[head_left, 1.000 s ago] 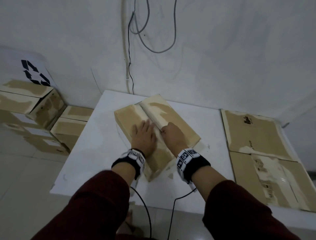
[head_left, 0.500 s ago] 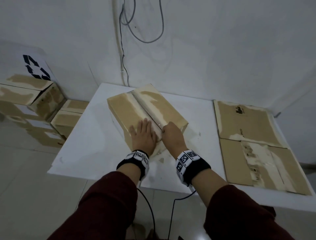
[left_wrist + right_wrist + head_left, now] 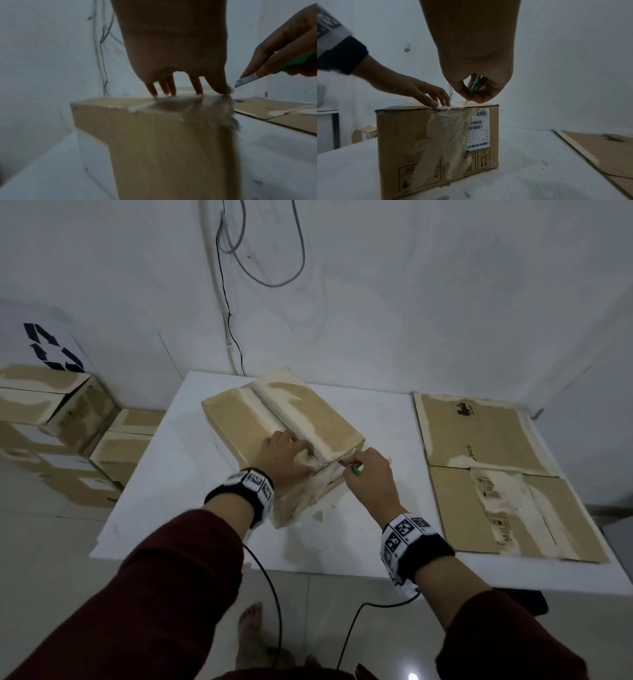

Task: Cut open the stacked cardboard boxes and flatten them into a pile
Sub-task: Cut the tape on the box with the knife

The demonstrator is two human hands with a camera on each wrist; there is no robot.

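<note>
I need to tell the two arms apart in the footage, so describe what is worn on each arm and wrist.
Both arms wear dark red long sleeves, pushed up to leave the forearms bare. Each wrist carries a black band: the left wristband and the right wristband both bear white panels printed with black square markers. A thin black cable trails down from each band.

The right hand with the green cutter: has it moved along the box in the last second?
Yes. The right hand has drawn back along the box seam to its near edge, toward the person.
</note>
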